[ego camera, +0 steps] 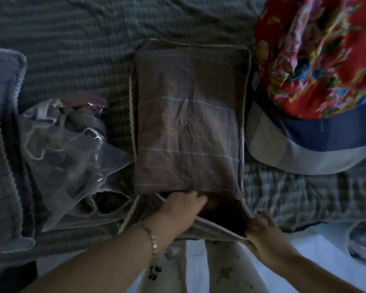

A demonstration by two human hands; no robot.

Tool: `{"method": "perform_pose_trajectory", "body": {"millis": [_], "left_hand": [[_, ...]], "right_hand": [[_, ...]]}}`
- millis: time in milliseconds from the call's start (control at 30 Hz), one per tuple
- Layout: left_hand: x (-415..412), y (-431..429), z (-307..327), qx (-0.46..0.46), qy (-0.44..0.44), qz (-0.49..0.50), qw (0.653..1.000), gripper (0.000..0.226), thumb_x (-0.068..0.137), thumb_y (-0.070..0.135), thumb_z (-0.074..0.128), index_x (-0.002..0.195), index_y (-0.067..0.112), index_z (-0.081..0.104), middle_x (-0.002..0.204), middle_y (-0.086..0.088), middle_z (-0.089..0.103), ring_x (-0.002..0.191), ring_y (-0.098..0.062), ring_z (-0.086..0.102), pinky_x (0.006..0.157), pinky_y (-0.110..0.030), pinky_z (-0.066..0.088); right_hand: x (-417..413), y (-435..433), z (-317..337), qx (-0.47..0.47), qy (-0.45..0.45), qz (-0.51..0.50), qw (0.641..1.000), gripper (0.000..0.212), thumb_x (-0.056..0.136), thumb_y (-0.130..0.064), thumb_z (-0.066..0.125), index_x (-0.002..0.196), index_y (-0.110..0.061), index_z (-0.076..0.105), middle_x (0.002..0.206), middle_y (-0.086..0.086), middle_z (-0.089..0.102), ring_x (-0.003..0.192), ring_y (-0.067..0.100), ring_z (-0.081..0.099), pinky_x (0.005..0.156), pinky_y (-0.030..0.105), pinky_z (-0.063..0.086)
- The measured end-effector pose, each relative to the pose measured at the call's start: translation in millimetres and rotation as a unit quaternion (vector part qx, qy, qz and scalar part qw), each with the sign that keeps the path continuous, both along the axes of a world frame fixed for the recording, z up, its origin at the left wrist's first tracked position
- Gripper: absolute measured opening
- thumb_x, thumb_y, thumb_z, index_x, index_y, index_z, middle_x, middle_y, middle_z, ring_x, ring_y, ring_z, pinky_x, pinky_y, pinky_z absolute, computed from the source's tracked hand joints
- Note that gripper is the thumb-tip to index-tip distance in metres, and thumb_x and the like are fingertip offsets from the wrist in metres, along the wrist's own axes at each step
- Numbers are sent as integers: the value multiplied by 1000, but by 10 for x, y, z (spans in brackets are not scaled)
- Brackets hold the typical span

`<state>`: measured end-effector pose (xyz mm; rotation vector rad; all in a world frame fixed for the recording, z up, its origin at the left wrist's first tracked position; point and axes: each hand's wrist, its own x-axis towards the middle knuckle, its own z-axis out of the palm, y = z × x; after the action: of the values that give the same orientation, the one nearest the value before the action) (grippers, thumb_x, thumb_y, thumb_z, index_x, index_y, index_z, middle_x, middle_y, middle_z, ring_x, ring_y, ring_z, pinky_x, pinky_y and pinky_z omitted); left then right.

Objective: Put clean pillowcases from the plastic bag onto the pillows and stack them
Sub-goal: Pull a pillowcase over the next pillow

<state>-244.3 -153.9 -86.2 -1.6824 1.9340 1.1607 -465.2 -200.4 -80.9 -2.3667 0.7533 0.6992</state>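
Note:
A pillow in a brownish plaid pillowcase (188,123) with pale lace trim lies in the middle of the bed, its open end toward me. My left hand (182,210) reaches into that opening, fingers hidden inside against the dark pillow end. My right hand (262,233) pinches the lower flap of the pillowcase at its right corner and holds the mouth open. A clear plastic bag (72,157) with folded fabric inside lies to the left of the pillow.
A bluish plaid pillow (2,166) lies at the far left bed edge. At the right, a red floral quilt (317,58) sits on a blue-and-white cushion (294,149). The striped bedsheet (72,39) stretches behind. A slipper (363,242) is on the floor.

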Motion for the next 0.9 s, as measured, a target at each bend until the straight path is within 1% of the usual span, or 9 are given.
{"method": "perform_pose_trajectory", "body": {"millis": [133,233,333,467,600,700,767,833,900], "left_hand": [[-604,-360,-223,48,-22,16,999,62,85,38,62,135,17,31,133,-13,36,112,-34,47,77,-39,43],[-789,-449,-411,43,-76,13,996,50,88,27,60,129,11,36,126,-15,46,108,-33,54,76,-38,46],[-815,-487,-533,35,-106,-27,993,30,95,2,39,123,1,47,122,-20,54,106,-36,58,80,-40,48],[-954,-623,-526,114,-2,57,992,25,96,13,42,107,5,62,112,-15,64,104,-32,59,86,-38,46],[-1022,-544,-450,284,196,245,906,24,97,17,41,97,5,62,100,-14,62,91,-24,55,84,-32,41],[-736,-468,-412,253,136,202,936,26,96,30,47,96,12,65,104,-14,65,84,-17,53,73,-25,34],[-403,-447,-314,221,92,167,956,45,94,51,40,93,15,66,102,-11,67,87,-22,60,70,-26,38],[26,-362,-152,183,-7,66,981,58,88,66,35,95,17,65,105,-7,66,96,-25,61,73,-27,40],[487,-215,-71,117,-93,-7,989,52,88,64,38,97,20,63,107,-2,65,101,-22,61,72,-26,38]], "right_hand": [[-168,72,-6,8,-82,-5,997,36,32,-30,92,44,-26,58,50,-14,52,69,5,40,74,21,34],[-185,13,-9,0,-82,-9,997,36,39,-37,87,43,-27,53,49,-17,49,59,-2,47,63,15,41],[-208,-29,-60,22,-91,-19,995,35,41,-37,85,45,-28,52,49,-17,49,55,-2,52,58,15,39],[-272,-126,-116,22,-98,-43,994,23,50,-36,69,43,-27,49,46,-15,47,49,1,50,57,14,39],[-263,-296,-128,-20,-125,-34,991,27,66,-40,47,42,-27,49,43,-14,46,44,2,45,50,14,37],[-150,-479,-184,-33,-131,-17,991,27,60,-38,66,42,-24,52,40,-12,47,38,7,37,48,17,32],[-76,-614,-232,4,-99,-30,995,24,69,-34,74,56,-20,61,50,-4,57,46,14,43,53,24,34],[36,-737,-253,44,-29,-48,997,28,88,-44,57,81,-18,64,73,4,65,70,24,58,67,28,34],[136,-814,-319,61,35,-83,994,31,94,-50,41,86,-22,55,82,2,61,85,22,57,74,28,30]]}}
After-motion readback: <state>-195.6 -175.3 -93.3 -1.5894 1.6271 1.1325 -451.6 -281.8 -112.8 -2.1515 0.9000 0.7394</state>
